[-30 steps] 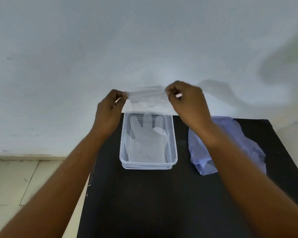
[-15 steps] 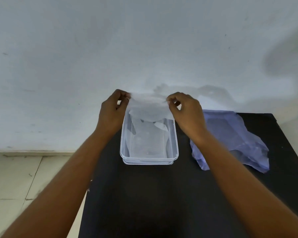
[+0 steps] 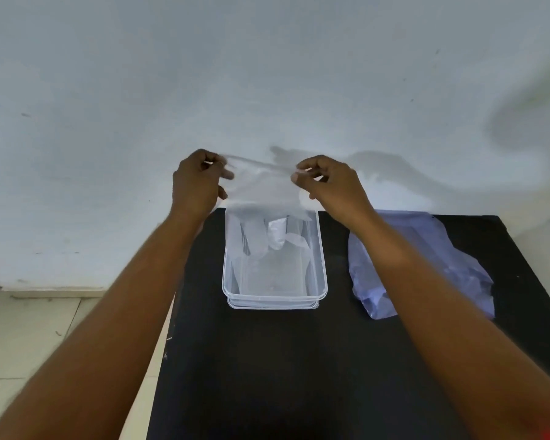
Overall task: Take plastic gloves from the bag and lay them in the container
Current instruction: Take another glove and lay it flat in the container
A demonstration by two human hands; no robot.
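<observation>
Above the far end of the container, at about twelve o'clock from its centre, the left hand and the right hand each pinch one corner of a clear plastic glove, thumb against forefinger, the other fingers loosely curled. Held by its cuff edge and spread between the two grips, the film hangs flat, its fingers dangling down inside the far half of the tub; I judge this wide, two-point hold is meant to keep so limp and clingy a sheet from folding on itself as it goes down. More clear plastic seems to lie on the container's floor, though how many gloves cannot be told through the layers. The tub is clear, rectangular, and sits lengthwise near the far edge of the black table, close to the white wall. At three o'clock from the container, apart from it and partly behind the right forearm, lies the crumpled bluish bag, kept within easy reach for the next draw. The step in hand looks like laying, not yet letting go.
</observation>
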